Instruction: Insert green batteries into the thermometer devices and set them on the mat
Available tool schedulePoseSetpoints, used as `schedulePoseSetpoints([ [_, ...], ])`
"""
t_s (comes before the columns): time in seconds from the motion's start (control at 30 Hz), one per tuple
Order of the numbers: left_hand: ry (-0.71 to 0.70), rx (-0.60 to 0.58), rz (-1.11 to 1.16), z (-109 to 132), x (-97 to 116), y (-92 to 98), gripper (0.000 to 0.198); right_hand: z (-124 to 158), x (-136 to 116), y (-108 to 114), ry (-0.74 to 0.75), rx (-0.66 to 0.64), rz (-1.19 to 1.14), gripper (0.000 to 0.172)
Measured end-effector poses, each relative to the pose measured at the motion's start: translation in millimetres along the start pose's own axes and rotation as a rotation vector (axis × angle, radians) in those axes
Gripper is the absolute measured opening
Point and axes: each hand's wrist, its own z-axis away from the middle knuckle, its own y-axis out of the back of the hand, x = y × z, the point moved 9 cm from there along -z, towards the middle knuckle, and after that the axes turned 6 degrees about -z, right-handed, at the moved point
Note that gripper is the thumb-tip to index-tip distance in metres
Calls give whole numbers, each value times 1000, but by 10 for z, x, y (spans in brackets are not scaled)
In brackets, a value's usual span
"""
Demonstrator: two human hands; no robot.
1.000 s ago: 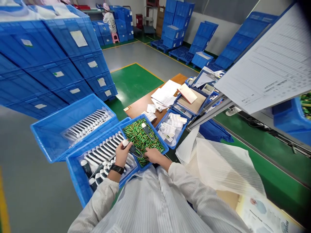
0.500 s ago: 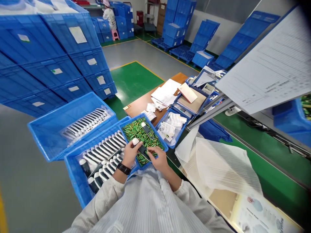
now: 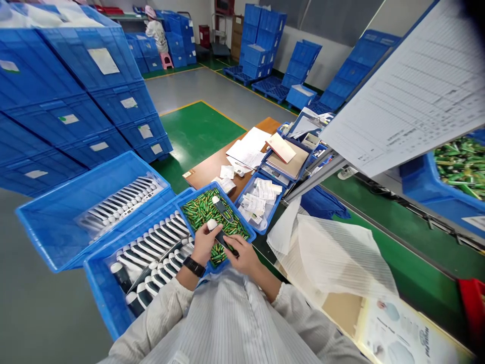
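Both my hands are over a blue tray of small green batteries. My left hand is closed around the white-headed end of a slim dark handheld device. Closed on the device's dark lower end is my right hand, its fingers lying over the body. Part of the device is hidden by the fingers. A similar white-and-dark device lies on top of the batteries. To the left, a blue crate holds rows of such devices.
Another blue crate with bagged devices stands farther left, before stacked crates. A small bin of white packets and a brown desk with papers lie ahead. White foam sheets are at right. A person sits far back.
My right hand has shifted its grip, its fingers now lying over the device's lower end. The view has turned slightly right, showing more of the battery bin at the right edge.
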Motion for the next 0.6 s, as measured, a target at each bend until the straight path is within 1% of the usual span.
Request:
schedulePoseSetpoints([
  [0.07, 17, 2, 19, -3, -53, 26, 52, 71, 73, -69, 1, -41, 17, 50],
  [0.1, 28, 7, 27, 0, -92, 46, 52, 108, 116, -96, 2, -49, 27, 49],
  [0.2, 72, 39, 49, 8, -247, 131, 52, 191, 234, -157, 13, -44, 49, 40],
  [0.27, 85, 45, 52, -19, -336, 179, 50, 196, 310, -216, 19, -64, 58, 37],
  [0.33, 38, 5, 24, -91, -344, 195, 47, 134, 426, -251, -14, -67, 79, 40],
  [0.4, -59, -5, -27, -191, -277, 262, 48, -3, 572, -243, -72, -36, 133, 44],
  [0.43, -104, 17, -43, -242, -242, 340, 50, -93, 642, -233, -98, -18, 167, 44],
  [0.47, -147, 77, -61, -285, -212, 470, 52, -190, 705, -227, -117, -5, 203, 42],
  [0.53, -228, 301, -150, -309, -174, 869, 52, -377, 794, -230, -132, 1, 283, 37],
  [0.6, -275, 532, -322, -238, -193, 1301, 41, -501, 837, -194, -140, 44, 395, 33],
])
